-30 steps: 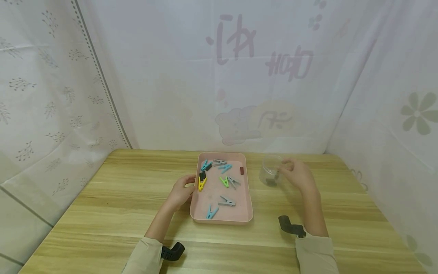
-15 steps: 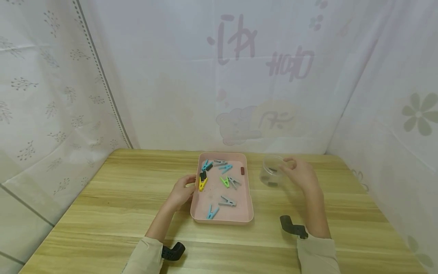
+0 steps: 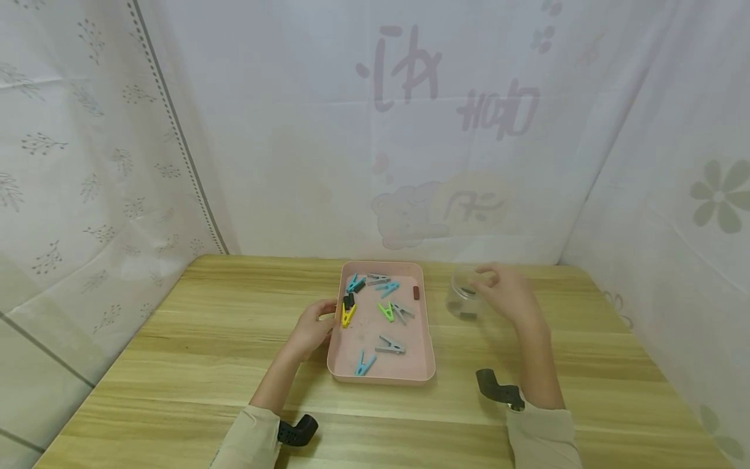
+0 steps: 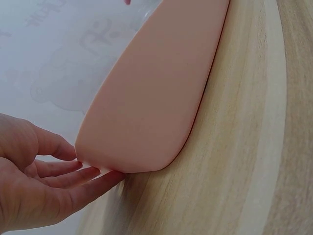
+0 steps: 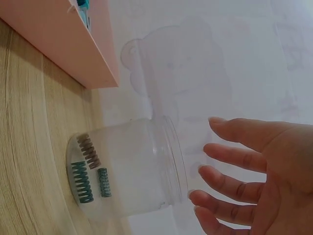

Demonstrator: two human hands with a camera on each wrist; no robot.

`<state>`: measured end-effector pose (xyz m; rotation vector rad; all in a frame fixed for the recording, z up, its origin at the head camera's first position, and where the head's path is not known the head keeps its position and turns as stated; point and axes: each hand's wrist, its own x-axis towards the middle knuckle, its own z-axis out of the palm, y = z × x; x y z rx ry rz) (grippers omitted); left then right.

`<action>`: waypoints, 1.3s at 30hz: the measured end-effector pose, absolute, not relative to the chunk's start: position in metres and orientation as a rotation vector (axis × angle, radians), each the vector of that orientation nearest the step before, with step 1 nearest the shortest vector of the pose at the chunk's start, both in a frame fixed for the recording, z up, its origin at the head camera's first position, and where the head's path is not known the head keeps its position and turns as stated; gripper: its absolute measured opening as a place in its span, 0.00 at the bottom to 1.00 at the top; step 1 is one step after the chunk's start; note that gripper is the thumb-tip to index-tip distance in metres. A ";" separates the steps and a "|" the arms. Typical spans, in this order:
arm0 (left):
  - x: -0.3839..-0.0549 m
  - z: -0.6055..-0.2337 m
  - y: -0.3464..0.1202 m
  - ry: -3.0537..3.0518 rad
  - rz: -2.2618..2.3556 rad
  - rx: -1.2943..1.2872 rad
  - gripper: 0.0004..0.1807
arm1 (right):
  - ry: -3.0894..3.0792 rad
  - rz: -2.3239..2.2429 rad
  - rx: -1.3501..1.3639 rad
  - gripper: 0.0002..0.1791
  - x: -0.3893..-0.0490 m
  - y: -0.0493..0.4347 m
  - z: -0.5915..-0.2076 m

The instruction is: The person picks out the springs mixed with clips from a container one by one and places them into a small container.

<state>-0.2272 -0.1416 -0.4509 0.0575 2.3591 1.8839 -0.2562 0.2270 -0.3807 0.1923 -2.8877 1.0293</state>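
Note:
My left hand (image 3: 310, 329) touches the left wall of a pink tray (image 3: 410, 361); in the left wrist view its thumb and extended fingers (image 4: 100, 187) meet the tray's outer side. In the tray lie several plastic clothespins, among them a yellow one (image 3: 348, 315), a green one (image 3: 385, 311) and a light blue one (image 3: 364, 363). My right hand (image 3: 506, 296) hovers by the mouth of a clear round jar (image 3: 459, 301). The right wrist view shows its fingers spread, holding nothing. Inside the jar are green springs (image 5: 82, 182) and a brown spring (image 5: 89, 151).
Small dark cylinders (image 3: 349, 301) and a dark red one (image 3: 416, 293) also lie in the tray. The wooden table (image 3: 193, 352) ends at a patterned white curtain (image 3: 293, 163). Black mounts (image 3: 498, 387) are worn on both wrists.
A dark spring that did not show a second ago appears inside the jar. My right hand has shifted slightly over the jar's rim. My left hand stays at the tray.

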 end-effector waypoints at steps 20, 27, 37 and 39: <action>-0.229 -0.452 -0.140 2.366 1.869 0.026 0.25 | -2.885 1.073 0.329 0.26 -0.258 0.209 -0.378; -0.229 -0.451 -0.140 2.372 1.869 0.040 0.25 | -2.878 1.065 0.364 0.24 -0.259 0.206 -0.380; -0.229 -0.452 -0.142 2.388 1.858 0.042 0.25 | -2.888 1.077 0.367 0.25 -0.262 0.195 -0.381; -0.228 -0.453 -0.142 2.382 1.860 0.049 0.25 | -2.895 1.081 0.364 0.24 -0.265 0.192 -0.382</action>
